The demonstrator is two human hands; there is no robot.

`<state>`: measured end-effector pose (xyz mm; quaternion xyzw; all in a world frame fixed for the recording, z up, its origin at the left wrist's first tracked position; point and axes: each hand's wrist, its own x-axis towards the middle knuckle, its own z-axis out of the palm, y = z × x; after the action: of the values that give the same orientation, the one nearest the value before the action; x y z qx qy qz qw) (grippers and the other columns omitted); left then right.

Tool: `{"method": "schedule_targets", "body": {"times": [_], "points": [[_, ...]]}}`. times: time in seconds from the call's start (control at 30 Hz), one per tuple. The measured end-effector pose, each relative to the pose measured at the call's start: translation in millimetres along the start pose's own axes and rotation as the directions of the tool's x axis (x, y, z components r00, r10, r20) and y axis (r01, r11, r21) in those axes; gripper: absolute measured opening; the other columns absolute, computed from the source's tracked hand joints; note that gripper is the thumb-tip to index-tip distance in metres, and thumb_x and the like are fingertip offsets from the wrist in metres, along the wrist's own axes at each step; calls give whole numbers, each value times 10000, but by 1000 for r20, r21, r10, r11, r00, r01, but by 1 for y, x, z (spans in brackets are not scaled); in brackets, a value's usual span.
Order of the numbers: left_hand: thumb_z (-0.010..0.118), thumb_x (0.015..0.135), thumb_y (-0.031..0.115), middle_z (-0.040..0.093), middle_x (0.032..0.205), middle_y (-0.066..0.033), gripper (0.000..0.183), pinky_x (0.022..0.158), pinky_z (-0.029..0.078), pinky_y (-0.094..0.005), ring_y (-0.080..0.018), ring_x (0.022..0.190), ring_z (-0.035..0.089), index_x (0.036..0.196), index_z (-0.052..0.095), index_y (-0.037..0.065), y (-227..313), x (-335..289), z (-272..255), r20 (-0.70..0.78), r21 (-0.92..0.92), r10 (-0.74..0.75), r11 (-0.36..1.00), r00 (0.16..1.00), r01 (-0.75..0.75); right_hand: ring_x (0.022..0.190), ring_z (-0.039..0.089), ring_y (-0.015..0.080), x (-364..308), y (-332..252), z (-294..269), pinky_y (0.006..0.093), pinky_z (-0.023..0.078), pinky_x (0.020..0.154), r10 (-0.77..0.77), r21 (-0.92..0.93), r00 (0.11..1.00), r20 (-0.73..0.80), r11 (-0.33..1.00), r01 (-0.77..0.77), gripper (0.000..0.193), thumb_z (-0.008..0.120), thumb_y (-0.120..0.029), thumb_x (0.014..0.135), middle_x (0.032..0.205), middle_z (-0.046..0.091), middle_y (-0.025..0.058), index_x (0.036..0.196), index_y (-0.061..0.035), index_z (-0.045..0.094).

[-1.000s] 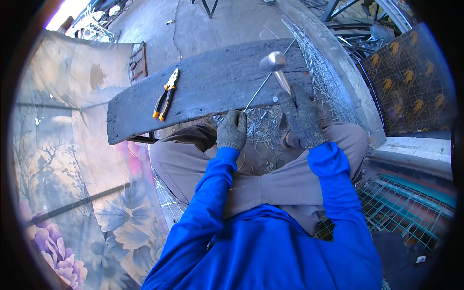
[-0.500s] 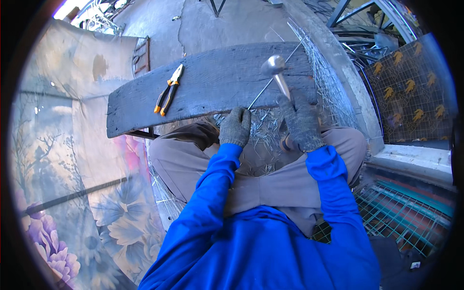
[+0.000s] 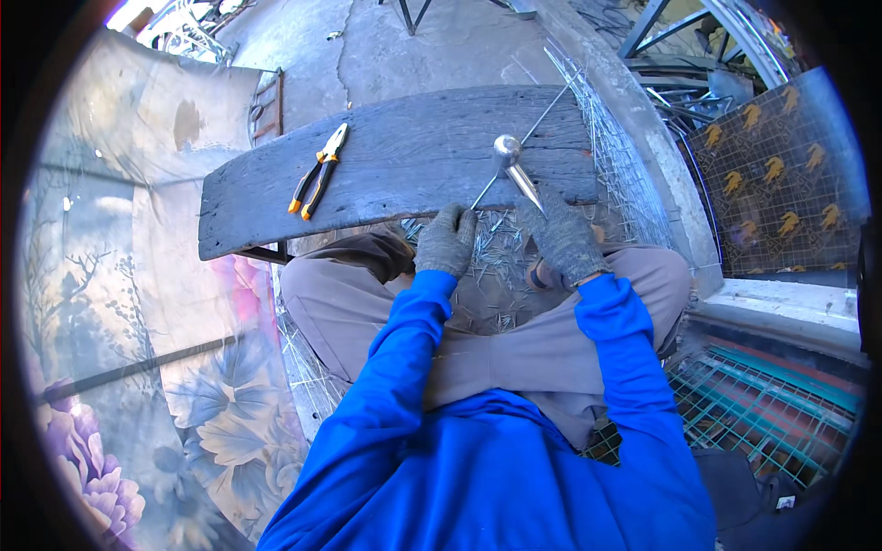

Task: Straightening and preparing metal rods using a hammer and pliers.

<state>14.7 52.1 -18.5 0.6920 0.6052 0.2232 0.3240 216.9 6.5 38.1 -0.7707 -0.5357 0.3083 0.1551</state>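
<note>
My gloved left hand (image 3: 446,241) is closed on the near end of a thin metal rod (image 3: 544,116) at the front edge of a dark wooden bench (image 3: 404,147). The rod runs from there slantwise across the bench to the far right. In my gloved right hand (image 3: 562,237) is a hammer (image 3: 522,176) with a shiny round head and a metal handle. Its head is over the rod; whether it touches cannot be made out. Pliers (image 3: 319,172) with black and orange grips lie on the bench's left part.
Cut metal bits (image 3: 496,243) litter the ground between my legs. A bundle of thin rods (image 3: 620,151) lies right of the bench. A patterned cloth sheet (image 3: 202,275) hangs at left. Green wire mesh (image 3: 763,404) lies at lower right, below a gold-patterned dark panel (image 3: 772,174).
My right hand has brought the hammer down and slightly left, so its head is lower over the rod. My left hand stays at the bench edge with the rod.
</note>
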Motion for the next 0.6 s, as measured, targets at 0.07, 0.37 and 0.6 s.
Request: {"method": "schedule_targets", "body": {"times": [0.07,0.37,0.6], "points": [[625,967,363,706,928,-189,340,757,525,-452,-367,869,698,1074,667,43,-5,-4,-9,85,-168,26,986,996,-12,1054,635,495,-1,2,0,539,506,869,1,17,1000,-13,1000,-1,576,560,-478,989,1156,652,298,1401,-84,474],[631,958,289,708,936,-159,261,776,533,-412,-336,874,699,1082,681,65,-31,-25,-18,141,-212,-48,974,989,77,916,650,504,0,13,13,560,510,767,-120,106,977,-177,984,140,450,575,-440,988,965,669,309,1239,-67,555],[650,945,253,695,978,-189,219,778,532,-449,-397,930,671,1065,679,72,-19,-23,-16,-24,-165,62,984,998,-65,881,668,481,-25,-38,-24,531,512,693,-106,267,952,-286,946,186,459,538,-459,1015,927,666,294,1166,-30,601]]}}
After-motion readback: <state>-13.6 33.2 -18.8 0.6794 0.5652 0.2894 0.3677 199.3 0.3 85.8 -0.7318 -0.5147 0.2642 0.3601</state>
